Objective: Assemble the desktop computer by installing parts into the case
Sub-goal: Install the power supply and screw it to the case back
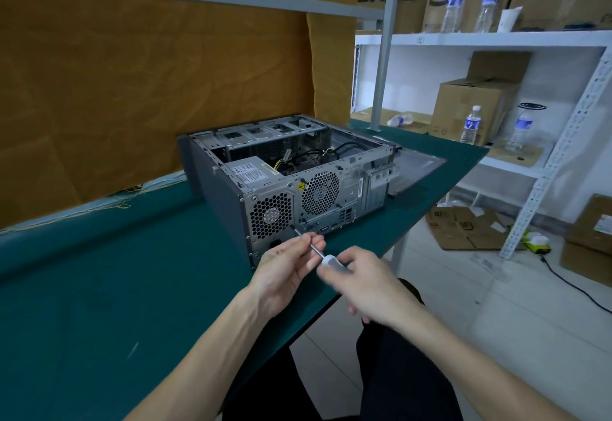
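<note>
Screwdriver (314, 248) tip is meeting the case (265, 188) rear panel beside the power supply (251, 170): right hand (364, 281) gripping the handle, left hand (284, 265) pinching the shaft; next move likely needs steady inward pressure while turning

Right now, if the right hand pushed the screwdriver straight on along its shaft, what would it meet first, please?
Probably the computer case's rear panel beside the power supply grille; the screwdriver tip looks nearly there, though depth is unclear.
</note>
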Available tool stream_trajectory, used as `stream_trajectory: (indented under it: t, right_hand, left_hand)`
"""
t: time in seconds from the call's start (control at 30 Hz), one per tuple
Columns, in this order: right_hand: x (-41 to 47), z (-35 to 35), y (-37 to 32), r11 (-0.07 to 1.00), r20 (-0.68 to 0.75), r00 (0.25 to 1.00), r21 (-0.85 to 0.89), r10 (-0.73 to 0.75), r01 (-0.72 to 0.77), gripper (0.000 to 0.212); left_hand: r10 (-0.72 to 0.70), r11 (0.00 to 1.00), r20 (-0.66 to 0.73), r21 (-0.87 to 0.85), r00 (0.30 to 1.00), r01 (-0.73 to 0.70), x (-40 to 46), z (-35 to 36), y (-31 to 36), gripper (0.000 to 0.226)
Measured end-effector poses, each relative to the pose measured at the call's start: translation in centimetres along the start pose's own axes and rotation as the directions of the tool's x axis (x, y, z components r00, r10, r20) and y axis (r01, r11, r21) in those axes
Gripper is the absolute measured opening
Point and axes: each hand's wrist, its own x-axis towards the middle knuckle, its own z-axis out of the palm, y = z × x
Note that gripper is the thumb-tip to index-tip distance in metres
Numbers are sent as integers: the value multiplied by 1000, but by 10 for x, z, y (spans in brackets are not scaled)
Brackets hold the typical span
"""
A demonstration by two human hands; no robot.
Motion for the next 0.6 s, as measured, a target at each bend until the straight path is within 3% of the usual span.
stream_trajectory:
  t: [0.07,0.1,0.13,0.17,0.2,0.23,0.27,0.3,0.33,0.37,0.4,0.47,0.5,0.53,0.6]
  right_hand:
    - [-4,7,11,851,-146,956,-504,-254,149,33]
    - [-5,10,12,793,-189,917,-581,-352,185,28]
    - [-3,11,12,806,-222,900,-557,-374,198,22]
    - [1,10,12,887,-237,918,-415,-319,202,20]
    - [5,8,10,973,-200,961,-167,-190,157,25]
    - [9,5,6,991,-85,996,127,-30,40,31]
    - [10,2,1,930,64,993,348,104,-120,35]
    - [10,0,-1,869,164,974,445,156,-214,37]
    - [10,-2,-2,879,181,972,426,148,-213,37]
    - [8,-2,0,946,121,988,295,101,-133,35]
    - [6,0,4,998,12,999,50,31,-32,35]
    - [4,7,15,918,-190,961,-380,-201,117,35]
    - [3,11,16,877,-241,922,-448,-302,170,30]
    - [5,14,17,885,-259,912,-426,-317,187,25]
    - [12,11,16,992,-209,971,-56,-121,111,19]
  left_hand:
    - [16,1000,-27,0,1000,-16,0,5,-4,18]
    - [22,1000,-37,-2,999,-22,0,7,-5,18]
    - [27,1000,-42,-4,999,-28,0,8,-6,19]
    - [27,1000,-37,-11,999,-28,0,7,-5,20]
    - [18,1000,-20,-20,1000,-19,0,6,-4,21]
    - [1,1000,6,-29,1000,-1,-1,4,-1,23]
    - [-13,999,31,-33,999,14,-2,2,2,23]
    - [-19,999,44,-27,999,20,-3,0,3,24]
    - [-17,1000,41,-18,999,17,-3,-1,4,24]
    - [-9,1000,26,-14,1000,10,-4,0,3,23]
    - [-2,1000,6,-19,1000,2,-4,1,2,23]
    - [6,999,-20,-35,1000,-7,-3,5,-2,21]
    - [10,999,-30,-37,1000,-11,-3,7,-3,20]
    - [14,999,-37,-35,999,-15,-3,7,-3,19]
    - [16,1000,-41,-20,999,-17,-3,6,-2,19]
